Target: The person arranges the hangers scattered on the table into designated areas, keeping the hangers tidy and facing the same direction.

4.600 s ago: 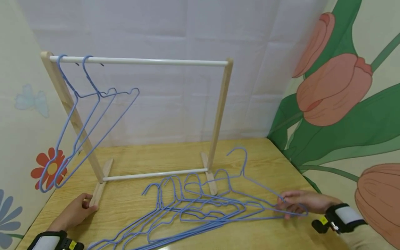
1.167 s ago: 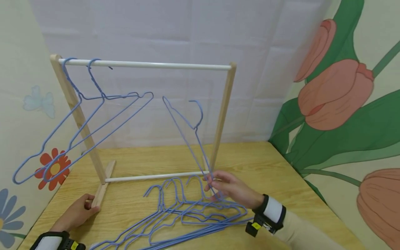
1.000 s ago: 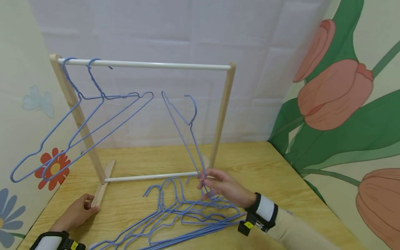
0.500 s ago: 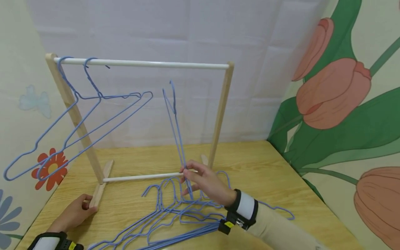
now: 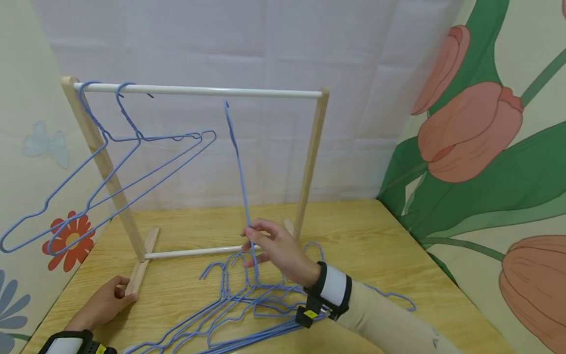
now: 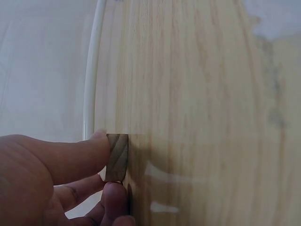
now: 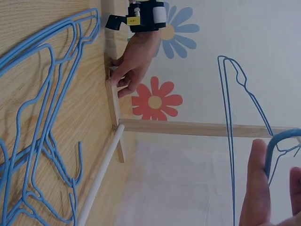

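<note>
My right hand (image 5: 278,250) pinches the lower end of a blue wire hanger (image 5: 240,172) and holds it up edge-on. Its hook sits just under the white top rail (image 5: 199,90) of a wooden rack. Farther left, two blue hangers (image 5: 132,137) hang from that rail. With thumb and fingers, my left hand (image 5: 101,302) grips the front end of the rack's left wooden foot (image 5: 138,280); the left wrist view shows the thumb against the foot's end (image 6: 116,157). In the right wrist view a curved end of the held hanger (image 7: 275,146) passes between the fingers.
Below my right hand, a pile of blue hangers (image 5: 247,305) lies on the wooden table (image 5: 376,246), hooks toward the rack. One hanger end (image 5: 400,296) sticks out right of my forearm. The rack's right post (image 5: 311,167) and lower white bar (image 5: 194,252) stand behind.
My right hand took a hanger from the right of the pile, carried it left and raised its hook toward the rail, turning it edge-on. My left hand stays on the foot.
</note>
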